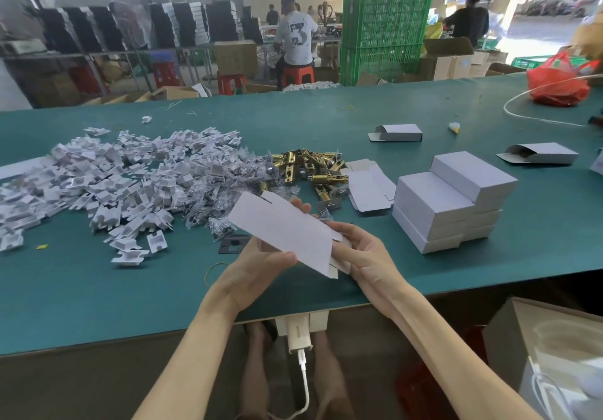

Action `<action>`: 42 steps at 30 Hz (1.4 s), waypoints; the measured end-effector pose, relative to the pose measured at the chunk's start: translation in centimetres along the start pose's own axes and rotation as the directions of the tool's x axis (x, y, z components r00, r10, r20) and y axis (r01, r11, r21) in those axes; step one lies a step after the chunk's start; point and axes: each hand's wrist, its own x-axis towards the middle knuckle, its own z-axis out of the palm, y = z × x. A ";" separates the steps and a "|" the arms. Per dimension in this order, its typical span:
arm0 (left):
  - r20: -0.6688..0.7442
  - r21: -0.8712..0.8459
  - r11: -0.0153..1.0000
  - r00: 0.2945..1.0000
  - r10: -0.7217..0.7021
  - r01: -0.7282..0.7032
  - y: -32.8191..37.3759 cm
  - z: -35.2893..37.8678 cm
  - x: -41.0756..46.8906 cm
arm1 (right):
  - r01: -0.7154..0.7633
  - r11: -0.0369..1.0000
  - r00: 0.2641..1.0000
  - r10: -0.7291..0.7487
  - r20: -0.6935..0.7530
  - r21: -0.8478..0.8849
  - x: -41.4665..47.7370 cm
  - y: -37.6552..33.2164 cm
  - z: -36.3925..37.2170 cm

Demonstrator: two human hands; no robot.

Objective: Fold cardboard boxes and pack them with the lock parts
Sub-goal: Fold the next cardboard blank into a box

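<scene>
Flat box blank [287, 230] clamped in both grips: left hand [261, 266] w/ thumb on top, right hand [362, 253] at its near end. Brass latches [313, 171] just beyond grips on bench [424, 109]; stacked closed boxes [450, 197] off to right.

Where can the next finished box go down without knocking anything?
Bare mat lies between the stack of closed boxes and the near table edge. The white inserts and brass latches crowd the left and centre.

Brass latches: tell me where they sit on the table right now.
In the head view the brass latches lie heaped mid-table, between the pile of white inserts on the left and the flat box blanks beside the stack of closed white boxes on the right.
</scene>
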 end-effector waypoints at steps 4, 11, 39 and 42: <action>-0.034 0.007 1.000 0.999 -0.002 0.003 0.0 -0.1 0.0 | 0.022 0.998 0.998 -0.025 -0.051 -0.064 0.0 0.1 0.2; -0.347 -0.115 0.993 0.938 -0.009 -0.033 -0.6 -0.6 0.8 | 0.117 0.978 0.993 -0.116 0.014 -0.174 0.2 0.7 0.3; -0.381 0.004 0.998 0.923 -0.057 0.063 -1.8 -0.3 1.0 | 0.181 0.842 0.982 -0.182 0.047 -0.508 -0.2 1.2 1.8; -0.377 0.016 0.999 0.926 -0.028 0.037 -1.9 -0.2 1.1 | 0.183 0.832 0.979 -0.202 0.021 -0.523 0.0 1.2 1.8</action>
